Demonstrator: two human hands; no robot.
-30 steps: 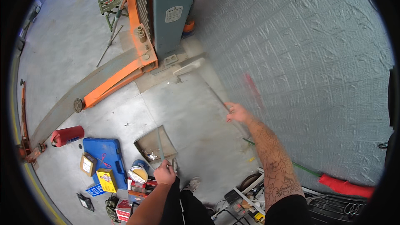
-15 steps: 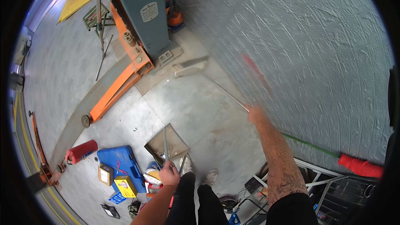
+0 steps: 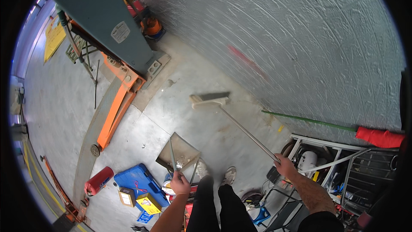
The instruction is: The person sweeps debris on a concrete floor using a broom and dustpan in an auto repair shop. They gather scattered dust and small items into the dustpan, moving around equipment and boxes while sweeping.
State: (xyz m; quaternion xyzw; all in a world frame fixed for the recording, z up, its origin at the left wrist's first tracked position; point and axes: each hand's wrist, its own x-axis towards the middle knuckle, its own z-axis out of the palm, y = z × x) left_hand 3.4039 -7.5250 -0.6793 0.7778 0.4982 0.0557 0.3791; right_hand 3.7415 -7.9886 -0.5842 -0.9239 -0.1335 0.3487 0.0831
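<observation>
My right hand point(image 3: 286, 165) is closed round the metal pole of a push broom point(image 3: 211, 102). The broom's pale head and bristles are out in front of me near the wall, with the pole slanting back to my hand. In my left hand point(image 3: 180, 184) I grip the long upright handle of a metal dustpan point(image 3: 193, 142). Its square pan is on the floor just ahead of my left shoe, with small pale debris inside.
A blue tool case point(image 3: 140, 179), a yellow box point(image 3: 148, 203) and a red cylinder point(image 3: 99, 181) lie left of my feet. An orange lift arm point(image 3: 116, 118) runs from a grey post point(image 3: 101, 21). A metal frame rack point(image 3: 339, 163) with tools stands right, below a green pole point(image 3: 309, 119).
The broom head has come away from the post's base toward me and to the right. My right hand has drawn back lower and right. My left hand still holds the dustpan; the view has shifted.
</observation>
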